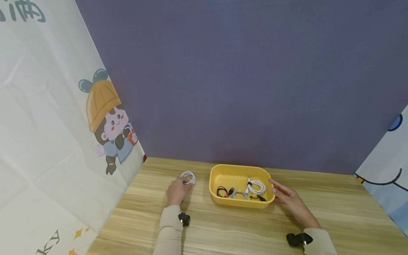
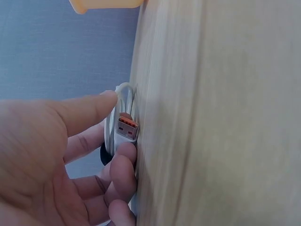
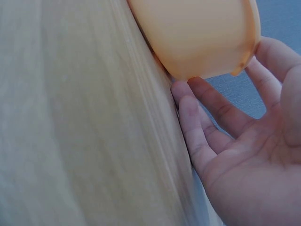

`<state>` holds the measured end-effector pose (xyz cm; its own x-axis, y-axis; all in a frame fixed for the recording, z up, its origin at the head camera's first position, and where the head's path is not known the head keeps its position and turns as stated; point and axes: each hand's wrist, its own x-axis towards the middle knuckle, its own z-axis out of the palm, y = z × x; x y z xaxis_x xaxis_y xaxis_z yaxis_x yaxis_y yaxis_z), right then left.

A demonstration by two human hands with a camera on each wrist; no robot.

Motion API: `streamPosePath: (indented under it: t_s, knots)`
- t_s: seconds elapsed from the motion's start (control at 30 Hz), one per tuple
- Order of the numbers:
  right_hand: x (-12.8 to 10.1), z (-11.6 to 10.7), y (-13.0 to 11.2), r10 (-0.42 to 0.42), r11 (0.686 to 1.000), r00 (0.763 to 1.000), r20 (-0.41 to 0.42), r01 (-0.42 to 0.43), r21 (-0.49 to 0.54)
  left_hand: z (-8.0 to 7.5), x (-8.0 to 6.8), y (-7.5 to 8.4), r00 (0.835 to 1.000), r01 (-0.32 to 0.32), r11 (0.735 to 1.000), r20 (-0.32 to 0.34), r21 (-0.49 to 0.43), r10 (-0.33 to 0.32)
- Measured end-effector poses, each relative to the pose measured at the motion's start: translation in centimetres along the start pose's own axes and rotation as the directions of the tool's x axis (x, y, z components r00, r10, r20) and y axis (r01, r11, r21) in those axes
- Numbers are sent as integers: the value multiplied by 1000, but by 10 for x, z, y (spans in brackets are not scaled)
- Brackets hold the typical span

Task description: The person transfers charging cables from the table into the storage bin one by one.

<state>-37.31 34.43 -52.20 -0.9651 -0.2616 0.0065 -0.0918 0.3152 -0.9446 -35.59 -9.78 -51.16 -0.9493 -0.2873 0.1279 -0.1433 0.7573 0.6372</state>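
Note:
On the left of the table, my left hand (image 1: 177,192) holds a coiled white USB cable (image 1: 188,173) between thumb and fingers. The left wrist view shows its USB plug (image 2: 128,128), orange inside, and a black tie partly hidden by the fingers. My right hand (image 1: 293,203) is at the right end of a yellow plastic basket (image 1: 229,201), its extended fingers touching the wall and rim. Inside the basket lie a white coiled cable (image 1: 260,187), a grey cable (image 1: 239,195) and black cables, one (image 1: 221,192) at the left and one with a yellow tie.
The wood-grain table (image 1: 210,230) runs back to a dark blue-grey panel (image 1: 242,88). A white printed sheet (image 1: 47,141) borders the left side, and another printed sheet (image 1: 395,170) stands at the right edge. The basket is near the back edge.

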Motion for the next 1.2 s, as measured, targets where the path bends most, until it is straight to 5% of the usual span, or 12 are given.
streamPosePath:
  t_s: [0.53, 1.2]
  knots:
    - [0, 1, -2, 18, 1000, 1000, -5, -18, -5, 1, 4, -3, 1000, 3, 1000, -17, -16, -3]
    - [1, 1, -3, 0, 1000, 1000, -4, 0, -9, 5, 8, 1, 994, -107, 992, -1, -65, 107]
